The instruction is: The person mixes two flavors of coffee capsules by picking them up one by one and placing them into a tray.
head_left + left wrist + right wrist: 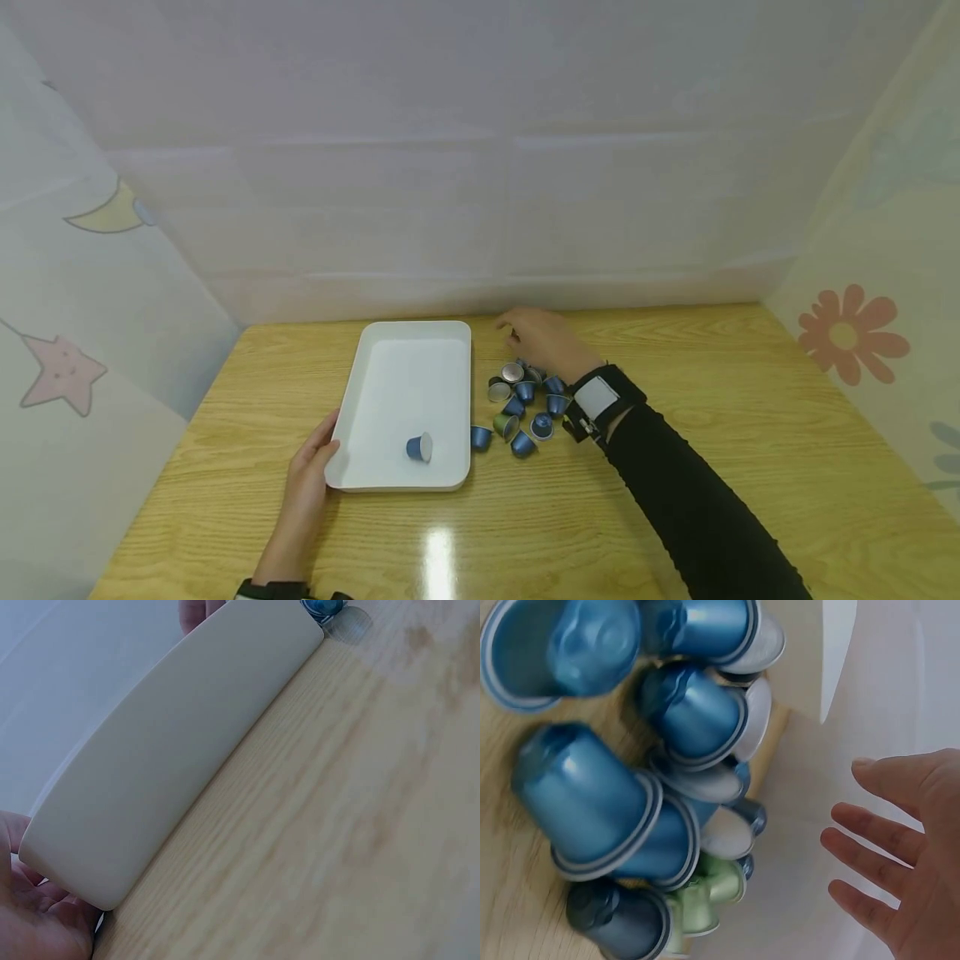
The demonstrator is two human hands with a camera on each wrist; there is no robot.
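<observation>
White and shallow, the tray [401, 367] is lying on the counter [750, 400], with the left hand [311, 462] gripping its near left corner. Only the head view is showing the blue capsule [418, 447] lying on its side inside. The right hand [543, 337] is hovering near the capsule pile [524, 392], its fingers [874, 829] standing loosely apart, holding nothing; the right wrist view is revealing several green capsules [698, 909] among the blue.

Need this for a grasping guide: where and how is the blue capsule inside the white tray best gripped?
I'd pinch the blue capsule across its tapered body, coming from above: it lies on its side, pale lid facing right, with bare white tray around it.
</observation>
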